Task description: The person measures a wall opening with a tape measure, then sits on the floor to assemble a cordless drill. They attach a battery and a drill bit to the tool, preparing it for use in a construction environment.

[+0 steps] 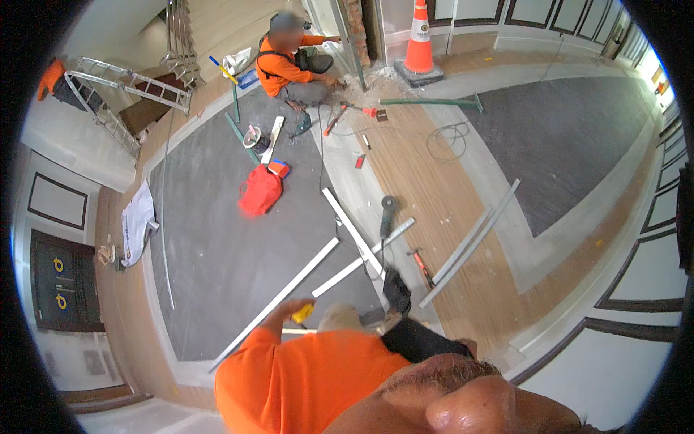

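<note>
In the head view, holds a yellow tool (303, 313) in the left hand (280, 312), low in the middle — clamped within bent fingers, with most of the yellow body in sight on their near right side. Cannot tell the tool's exact kind at this size. Cannot make out the right hand with any certainty, nor say whether to call its fingers apart or together. Wears an orange sleeve (267, 372) on the left arm.

Just beyond the left hand, on the dark floor covering (210, 289): a long white strip (311, 268), slanting. Farther right, two more, crossed: a white strip (353, 231) and a second pale strip (340, 276). Around these, a dark power tool (389, 215), a black pouch (397, 291), a hammer (420, 266) and a pair of metal channels (470, 243). Well apart, near the far edge — a co-worker (285, 76) in orange, low to the floor, close to a traffic cone (419, 47).
</note>
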The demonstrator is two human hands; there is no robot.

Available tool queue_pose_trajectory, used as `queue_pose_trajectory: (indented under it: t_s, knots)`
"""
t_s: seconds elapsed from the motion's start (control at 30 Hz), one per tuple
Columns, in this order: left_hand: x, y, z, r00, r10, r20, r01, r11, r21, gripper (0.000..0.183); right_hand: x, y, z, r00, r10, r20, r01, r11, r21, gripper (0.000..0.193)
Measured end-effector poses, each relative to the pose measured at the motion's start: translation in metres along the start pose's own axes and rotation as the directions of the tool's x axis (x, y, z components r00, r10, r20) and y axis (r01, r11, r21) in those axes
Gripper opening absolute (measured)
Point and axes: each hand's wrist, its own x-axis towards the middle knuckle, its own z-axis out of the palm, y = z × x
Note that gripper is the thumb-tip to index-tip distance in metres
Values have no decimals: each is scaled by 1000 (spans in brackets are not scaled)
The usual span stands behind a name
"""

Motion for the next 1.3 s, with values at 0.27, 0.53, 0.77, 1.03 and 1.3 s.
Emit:
queue_pose_trajectory:
  t_s: [0.27,0.53,0.77,1.03,1.3]
  knots:
    - [-67,160,92,904,421,77,-426,866,262,41,-43,-13,-118,895,445,-36,-421,868,265,29]
    - [-56,179,117,990,107,96,-119,983,137,42,11,-49,-199,865,495,-80,-435,820,372,28]
    - [-33,237,121,967,178,184,-211,961,179,45,139,-68,-262,906,413,-90,-361,866,345,27]
    - [66,456,150,970,238,53,-244,953,178,34,330,-60,-359,966,205,-159,-192,977,94,26]
    - [-32,743,204,544,806,232,-839,526,138,28,488,-160,-496,973,207,-100,-78,708,701,39]
